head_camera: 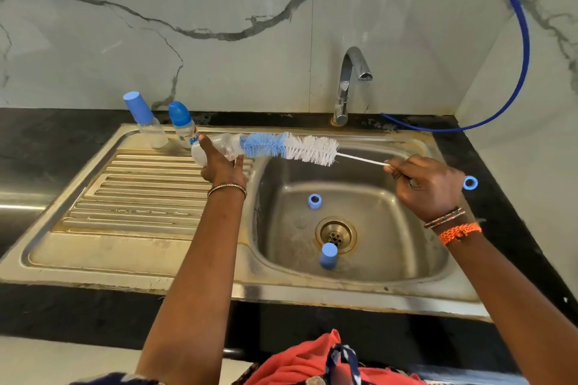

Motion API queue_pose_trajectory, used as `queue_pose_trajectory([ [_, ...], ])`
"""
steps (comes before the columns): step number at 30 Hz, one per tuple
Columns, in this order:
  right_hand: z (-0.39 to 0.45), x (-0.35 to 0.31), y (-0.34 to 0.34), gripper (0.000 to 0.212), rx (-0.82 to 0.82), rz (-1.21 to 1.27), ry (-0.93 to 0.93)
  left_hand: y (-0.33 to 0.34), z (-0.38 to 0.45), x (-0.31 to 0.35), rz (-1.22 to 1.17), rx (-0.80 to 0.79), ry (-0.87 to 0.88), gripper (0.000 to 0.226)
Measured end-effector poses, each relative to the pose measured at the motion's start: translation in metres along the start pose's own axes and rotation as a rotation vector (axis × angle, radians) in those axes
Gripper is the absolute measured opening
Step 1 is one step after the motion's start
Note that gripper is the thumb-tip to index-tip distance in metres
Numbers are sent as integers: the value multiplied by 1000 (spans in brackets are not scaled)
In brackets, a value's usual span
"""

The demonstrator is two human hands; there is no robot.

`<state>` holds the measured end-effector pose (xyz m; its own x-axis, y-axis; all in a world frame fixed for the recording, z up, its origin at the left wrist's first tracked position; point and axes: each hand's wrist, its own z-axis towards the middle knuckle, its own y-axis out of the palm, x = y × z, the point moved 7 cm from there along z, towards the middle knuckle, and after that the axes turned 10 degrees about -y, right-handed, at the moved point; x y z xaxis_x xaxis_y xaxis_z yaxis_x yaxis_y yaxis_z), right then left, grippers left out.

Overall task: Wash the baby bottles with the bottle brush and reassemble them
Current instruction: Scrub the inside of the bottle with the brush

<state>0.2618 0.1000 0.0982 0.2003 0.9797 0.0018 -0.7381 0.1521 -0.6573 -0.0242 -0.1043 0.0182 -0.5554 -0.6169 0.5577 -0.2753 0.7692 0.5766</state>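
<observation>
Item: clear bottle (219, 150) gripped in left hand (223, 170) over the sink's (406, 147) drainboard edge; right hand (428, 186) pinching bottle brush (291, 148) handle, bristle tip entering the mouth—advise keeping brush coaxial, twisting gently.

Only one label on show: the capped bottle (183, 126) standing on the drainboard carries a printed patch in red and blue, but the letters are too small and blurred to read.
</observation>
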Motion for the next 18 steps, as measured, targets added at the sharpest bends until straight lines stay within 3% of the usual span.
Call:
queue_pose_trajectory([
  [6,15,-11,-10,13,36,-49,-77,7,-2,1,123,-52,12,66],
  [10,15,-34,-10,18,64,-125,-167,24,-8,-9,181,-226,-112,60],
  [13,16,-59,-7,23,-4,-166,-247,33,-12,-16,272,-306,-141,61],
  [15,24,-58,-2,20,-148,-72,17,37,-14,-18,258,-346,-130,59],
  [18,8,-36,38,16,-600,619,752,40,-13,-13,232,-454,-116,52],
])
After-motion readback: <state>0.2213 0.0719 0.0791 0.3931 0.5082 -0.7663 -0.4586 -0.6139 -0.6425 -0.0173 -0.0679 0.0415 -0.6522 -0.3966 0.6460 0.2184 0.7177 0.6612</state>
